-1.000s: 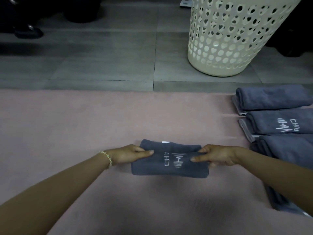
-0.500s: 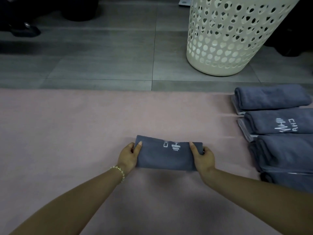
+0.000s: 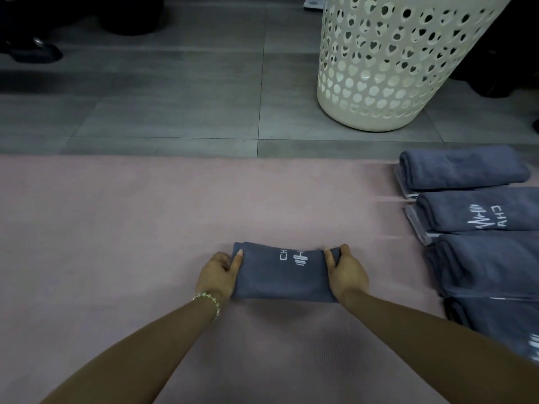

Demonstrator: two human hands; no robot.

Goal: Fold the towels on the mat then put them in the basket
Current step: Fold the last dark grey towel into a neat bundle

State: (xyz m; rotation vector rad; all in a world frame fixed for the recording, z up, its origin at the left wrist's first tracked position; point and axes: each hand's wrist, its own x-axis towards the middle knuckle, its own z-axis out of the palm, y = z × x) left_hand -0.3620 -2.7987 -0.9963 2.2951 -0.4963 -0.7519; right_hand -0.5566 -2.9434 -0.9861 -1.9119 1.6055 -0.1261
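A folded grey-blue towel with white lettering lies flat on the pink mat, in front of me. My left hand grips its left end, thumb on top. My right hand grips its right end the same way. Several more folded grey-blue towels lie in a row along the mat's right side. The cream basket, pierced with heart-shaped holes, stands on the grey floor beyond the mat, at the upper right.
Grey floor tiles stretch beyond the mat's far edge. Dark shapes sit in the top left corner and at the far right. Open mat lies to the left of the held towel.
The towel has been folded over away from me and laid flat on the mat. Both hands shifted from pinching its sides in the air to gripping its two ends.
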